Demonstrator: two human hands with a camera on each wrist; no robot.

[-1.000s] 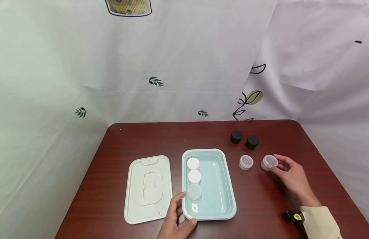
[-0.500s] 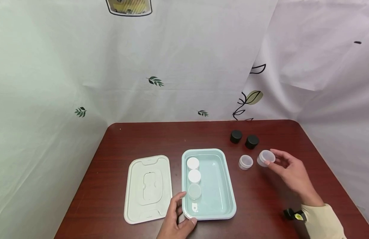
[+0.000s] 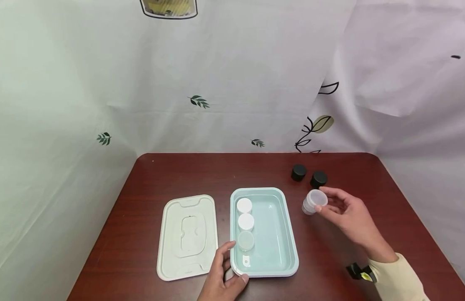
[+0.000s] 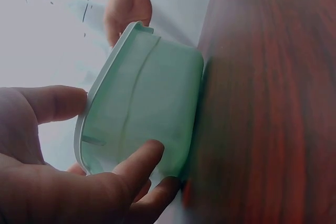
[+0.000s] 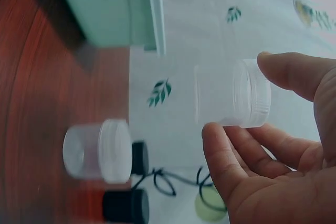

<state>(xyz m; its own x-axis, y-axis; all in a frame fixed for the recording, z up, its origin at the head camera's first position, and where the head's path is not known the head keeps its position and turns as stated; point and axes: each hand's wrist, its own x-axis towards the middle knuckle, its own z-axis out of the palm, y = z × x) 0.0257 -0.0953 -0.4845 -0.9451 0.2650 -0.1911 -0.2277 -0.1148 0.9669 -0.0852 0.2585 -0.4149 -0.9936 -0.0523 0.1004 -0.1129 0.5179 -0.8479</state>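
My right hand [image 3: 349, 213] pinches a small translucent jar [image 5: 231, 93] by its lid, between thumb and fingers. The jar is lifted off the table; in the head view it partly covers a second translucent jar [image 3: 307, 208] standing there. That second jar [image 5: 97, 150] shows whole in the right wrist view. My left hand [image 3: 223, 274] holds the near left corner of a pale green plastic box [image 3: 295, 255], thumb at the front rim and fingers along the left side. Inside, along its left wall, stand two white-lidded jars [image 3: 246, 222] and a translucent-lidded jar [image 3: 246, 241].
A pale flat lid [image 3: 191, 259] lies left of the box on the dark red table [image 3: 119, 238]. Two black-lidded jars [image 3: 298, 172] stand behind the translucent ones. A white patterned cloth [image 3: 232, 75] hangs around the table's back and sides.
My right hand has lifted the translucent jar off the table and carried it leftward, in front of the other translucent jar. The left hand stays at the box corner.
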